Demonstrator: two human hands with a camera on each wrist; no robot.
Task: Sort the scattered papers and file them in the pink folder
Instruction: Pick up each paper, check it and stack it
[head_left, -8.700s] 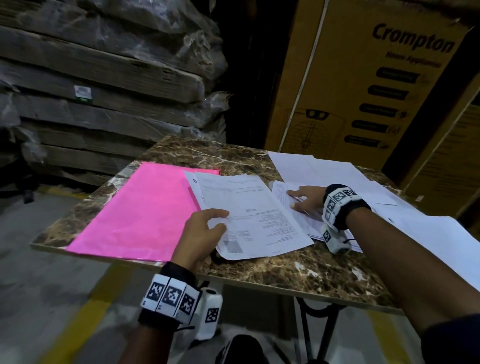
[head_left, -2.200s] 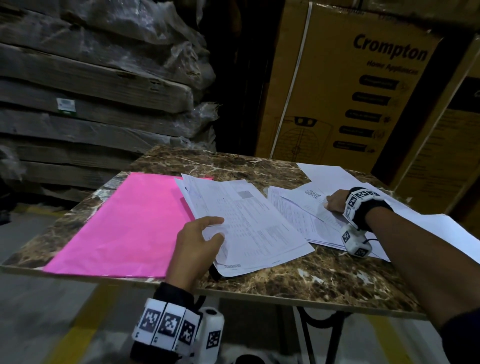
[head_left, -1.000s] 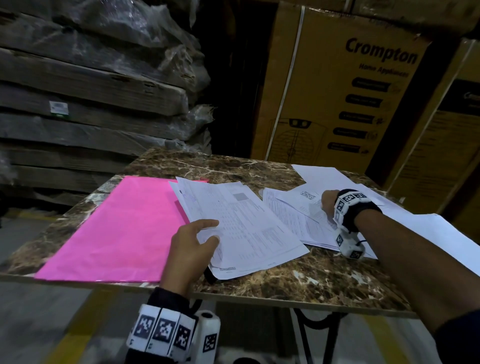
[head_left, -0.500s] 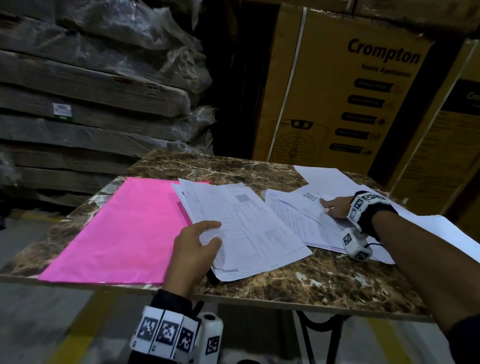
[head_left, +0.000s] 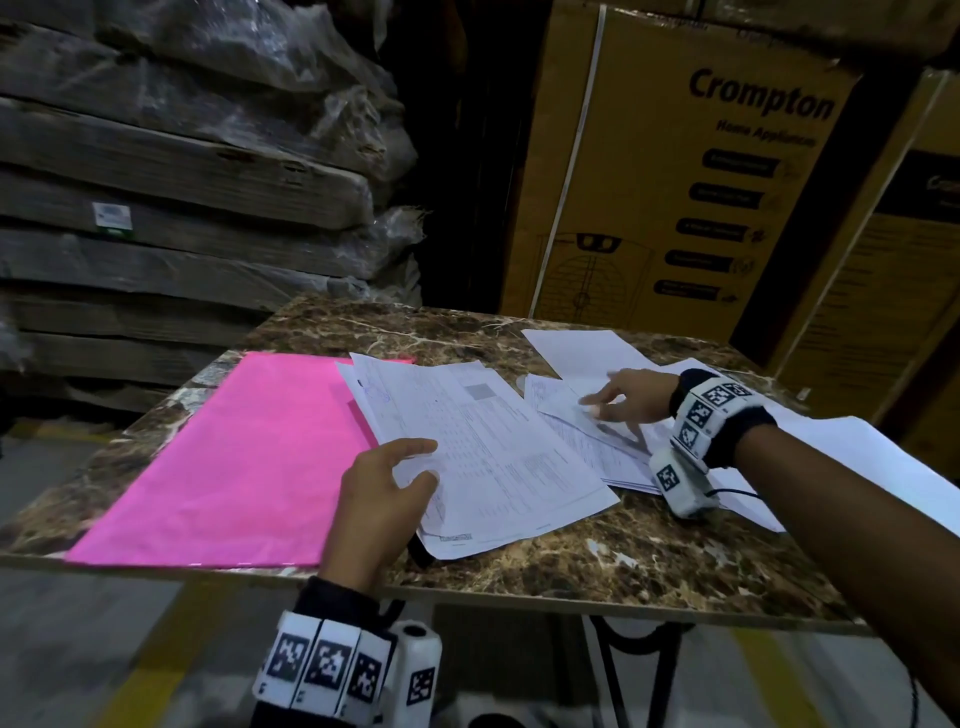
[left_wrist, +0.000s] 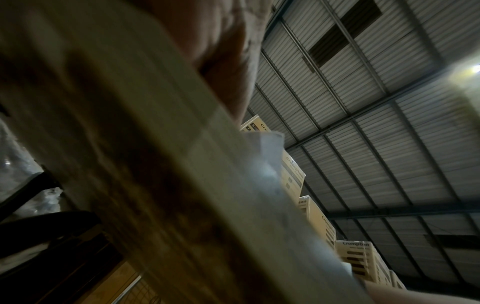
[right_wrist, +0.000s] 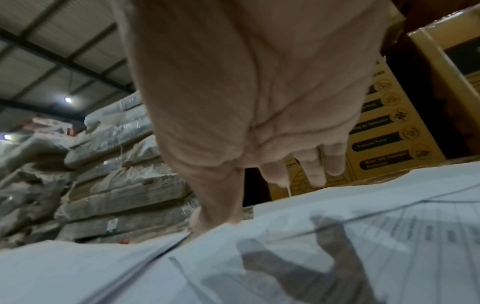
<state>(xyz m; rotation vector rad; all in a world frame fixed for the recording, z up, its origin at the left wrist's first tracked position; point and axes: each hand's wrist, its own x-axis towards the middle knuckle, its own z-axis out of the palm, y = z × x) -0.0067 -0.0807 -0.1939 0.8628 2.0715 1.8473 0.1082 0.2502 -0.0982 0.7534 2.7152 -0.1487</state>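
Head: pink folder (head_left: 228, 462) flat at table's (head_left: 649, 566) left edge. Left hand (head_left: 382, 491) pinching near-left corner of sorted stack (head_left: 498, 457) at table centre, overlapping folder's right edge. Right hand (head_left: 626, 402) fingers spread, lying on loose sheets (head_left: 587, 364) toward right edge.
Left wrist: blurred table edge, stack corner (left_wrist: 262, 144), fingers barely seen.
Right wrist: palm over sheets (right_wrist: 337, 236), fingers extended.
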